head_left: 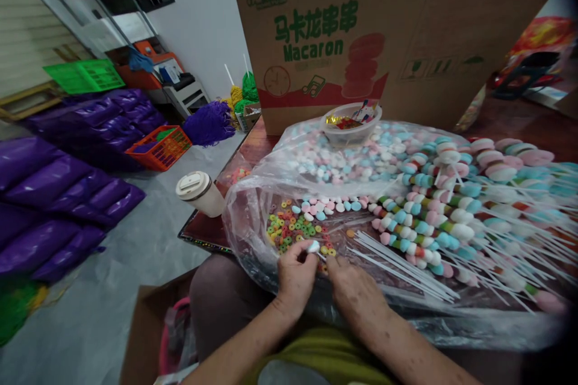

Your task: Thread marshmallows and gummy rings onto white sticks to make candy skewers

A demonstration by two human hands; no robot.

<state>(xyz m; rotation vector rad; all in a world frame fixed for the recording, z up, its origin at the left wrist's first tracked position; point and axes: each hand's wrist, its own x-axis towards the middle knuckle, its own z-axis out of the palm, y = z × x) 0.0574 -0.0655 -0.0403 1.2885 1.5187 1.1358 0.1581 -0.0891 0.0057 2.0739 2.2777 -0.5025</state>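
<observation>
big cardboard box (pixel 325 81) upright at the back. clear plastic (pixel 451 322) spread in front of it. heap of marshmallow skewers (pixel 428 222) on the plastic, off to my right. loose white sticks (pixel 406 271) next to the heap. my right hand (pixel 356 292): fingers closed on a thin stick (pixel 321 257), mostly hidden. my left hand (pixel 295 277): pinching. bowl (pixel 350 137) near the box. marshmallow (pixel 313 246) in my left fingertips, can't tell if threaded. small rings (pixel 293 225) scattered just beyond my hands.
</observation>
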